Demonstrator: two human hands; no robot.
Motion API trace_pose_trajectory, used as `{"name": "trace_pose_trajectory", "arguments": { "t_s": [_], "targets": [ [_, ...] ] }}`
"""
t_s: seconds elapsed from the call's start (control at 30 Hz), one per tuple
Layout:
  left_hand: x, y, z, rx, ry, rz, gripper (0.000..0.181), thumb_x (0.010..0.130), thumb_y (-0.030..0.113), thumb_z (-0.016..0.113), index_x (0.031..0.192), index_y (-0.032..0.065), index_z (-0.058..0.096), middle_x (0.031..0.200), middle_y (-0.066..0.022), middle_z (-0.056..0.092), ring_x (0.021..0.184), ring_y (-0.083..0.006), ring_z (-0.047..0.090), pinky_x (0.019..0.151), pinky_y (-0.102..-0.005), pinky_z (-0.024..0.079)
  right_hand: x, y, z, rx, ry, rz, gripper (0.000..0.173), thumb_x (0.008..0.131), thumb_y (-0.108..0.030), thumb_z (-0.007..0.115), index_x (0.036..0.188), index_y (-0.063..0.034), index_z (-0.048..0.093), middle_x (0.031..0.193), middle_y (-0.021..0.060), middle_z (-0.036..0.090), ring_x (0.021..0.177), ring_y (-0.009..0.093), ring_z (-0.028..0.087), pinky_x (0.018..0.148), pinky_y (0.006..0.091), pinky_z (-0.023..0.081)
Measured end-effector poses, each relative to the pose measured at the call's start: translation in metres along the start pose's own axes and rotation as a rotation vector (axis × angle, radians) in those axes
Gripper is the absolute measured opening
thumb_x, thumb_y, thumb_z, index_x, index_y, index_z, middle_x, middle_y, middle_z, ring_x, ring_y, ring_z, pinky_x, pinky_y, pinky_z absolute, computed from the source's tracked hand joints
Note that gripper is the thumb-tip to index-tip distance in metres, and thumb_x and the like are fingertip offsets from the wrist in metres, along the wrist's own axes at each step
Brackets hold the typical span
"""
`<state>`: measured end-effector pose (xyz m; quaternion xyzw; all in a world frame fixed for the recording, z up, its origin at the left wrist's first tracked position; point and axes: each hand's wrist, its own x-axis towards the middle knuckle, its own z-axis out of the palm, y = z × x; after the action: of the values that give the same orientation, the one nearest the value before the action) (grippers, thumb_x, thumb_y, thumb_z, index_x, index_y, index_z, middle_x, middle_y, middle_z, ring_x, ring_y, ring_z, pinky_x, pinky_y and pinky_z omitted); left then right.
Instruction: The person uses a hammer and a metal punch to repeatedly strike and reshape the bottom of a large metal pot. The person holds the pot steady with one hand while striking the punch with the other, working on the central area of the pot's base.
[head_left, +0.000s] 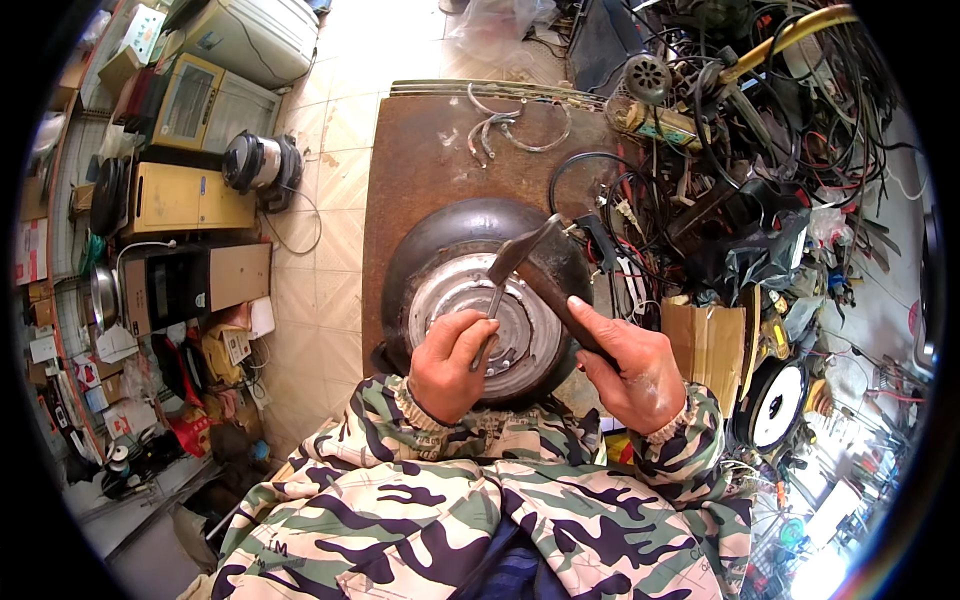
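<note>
A dark round metal pan (480, 217) lies upside down on a brown worktable (409, 142), with a silvery ringed metal disc (442, 289) at its middle. My left hand (450, 367) grips a thin metal rod-like tool (496, 300), held upright over the disc. My right hand (634, 367) holds a hammer (559, 296) by its dark handle, the forefinger laid along it. The hammer's head is at the top end of the rod; whether they touch I cannot tell. The rod's lower end is partly hidden by my left hand.
Curved metal tube pieces (491, 124) lie at the table's far edge. Black cables (581, 161) and a black-handled tool (598, 241) are right of the pan. A cardboard box (701, 341) and a white-faced spool (775, 405) stand at the right. An electric cooker (251, 161) is at the left.
</note>
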<state>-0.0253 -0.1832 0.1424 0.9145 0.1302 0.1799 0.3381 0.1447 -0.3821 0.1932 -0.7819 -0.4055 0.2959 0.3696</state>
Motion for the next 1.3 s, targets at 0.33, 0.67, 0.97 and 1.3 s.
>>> {"name": "trace_pose_trajectory", "arguments": {
  "t_s": [0.33, 0.67, 0.97, 1.3],
  "targets": [
    [-0.003, 0.001, -0.003, -0.007, 0.015, -0.039, 0.029, 0.085, -0.005, 0.081, 0.112, 0.0009, 0.073, 0.111, -0.0174, 0.069, 0.095, -0.0347, 0.073, 0.081, -0.0404, 0.061, 0.004, 0.002, -0.004, -0.032, -0.047, -0.017, 0.066, 0.086, -0.001, 0.074, 0.150, -0.0103, 0.059, 0.081, 0.0171, 0.063, 0.072, 0.038, 0.066, 0.067, 0.0468, 0.053],
    [-0.006, -0.003, -0.010, 0.054, 0.112, -0.064, 0.034, 0.079, -0.004, 0.084, 0.111, 0.0036, 0.075, 0.108, -0.0136, 0.069, 0.094, -0.0323, 0.073, 0.077, -0.0388, 0.062, 0.011, -0.006, -0.005, 0.125, 0.063, -0.030, 0.064, 0.088, 0.002, 0.071, 0.151, -0.0073, 0.058, 0.088, 0.0207, 0.068, 0.077, 0.039, 0.067, 0.070, 0.0432, 0.054],
    [-0.008, -0.006, -0.012, 0.068, 0.091, -0.067, 0.035, 0.079, -0.004, 0.083, 0.111, 0.0038, 0.074, 0.108, -0.0131, 0.069, 0.093, -0.0327, 0.072, 0.076, -0.0401, 0.061, 0.015, -0.003, 0.001, 0.128, 0.070, -0.057, 0.062, 0.087, -0.002, 0.072, 0.147, -0.0097, 0.062, 0.081, 0.0167, 0.063, 0.073, 0.038, 0.066, 0.066, 0.0458, 0.054],
    [-0.007, -0.003, -0.013, 0.066, 0.072, -0.047, 0.035, 0.079, -0.005, 0.083, 0.112, 0.0023, 0.073, 0.107, -0.0136, 0.068, 0.092, -0.0340, 0.071, 0.076, -0.0404, 0.061, 0.022, -0.004, 0.001, 0.076, 0.038, -0.099, 0.063, 0.086, -0.003, 0.072, 0.148, -0.0102, 0.062, 0.085, 0.0179, 0.067, 0.076, 0.038, 0.069, 0.070, 0.0460, 0.056]
  ]
}}
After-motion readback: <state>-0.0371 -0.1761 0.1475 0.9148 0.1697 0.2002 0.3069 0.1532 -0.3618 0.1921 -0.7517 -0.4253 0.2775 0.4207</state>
